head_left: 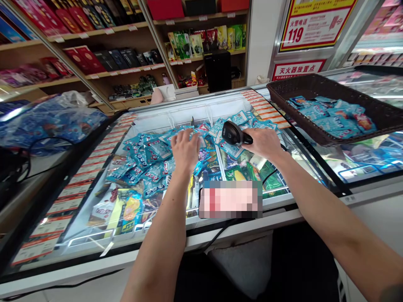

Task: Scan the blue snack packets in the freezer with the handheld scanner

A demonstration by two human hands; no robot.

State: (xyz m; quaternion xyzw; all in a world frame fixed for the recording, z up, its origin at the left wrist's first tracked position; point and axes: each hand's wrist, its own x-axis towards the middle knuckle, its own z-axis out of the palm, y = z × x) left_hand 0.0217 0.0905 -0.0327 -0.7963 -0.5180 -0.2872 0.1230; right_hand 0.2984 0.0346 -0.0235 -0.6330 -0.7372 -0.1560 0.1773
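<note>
My right hand is wrapped round the handle of a black barcode scanner, its head pointing left over the pile. To the left, my left hand is closed, fingers bent down onto a small blue packet; its fingertips are partly hidden. Around both hands, many shiny blue packets lie heaped across the glass-topped chest freezer. Closer to me, a phone with a blurred-out screen lies at the freezer's front edge, below and between my hands.
A brown woven basket with more blue packets stands at the right. On the left is a clear plastic bag of blue packs. A black cable hangs over the front edge. Stocked shelves line the back.
</note>
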